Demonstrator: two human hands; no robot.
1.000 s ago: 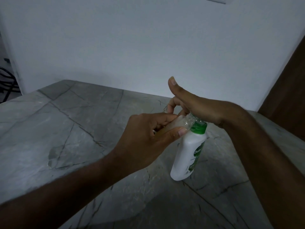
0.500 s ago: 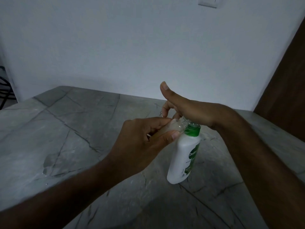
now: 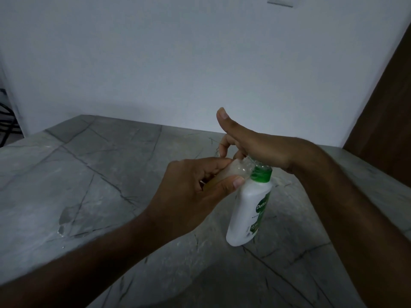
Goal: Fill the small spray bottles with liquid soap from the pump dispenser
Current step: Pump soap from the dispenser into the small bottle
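The left hand [image 3: 195,192] is closed around a small clear spray bottle [image 3: 233,171], thumb and fingers pinching it, its open end tilted up against the top of the pump dispenser [image 3: 250,210]. The white dispenser with its green collar stands on the grey veined counter [image 3: 89,185]. The right hand [image 3: 255,147] rests on the pump head, thumb raised, fingers curled down over it.

White dispenser [image 3: 248,210], green collar and label.
Grey counter [image 3: 93,174] with dark veins; clear bottle [image 3: 235,170]; white wall [image 3: 178,63].
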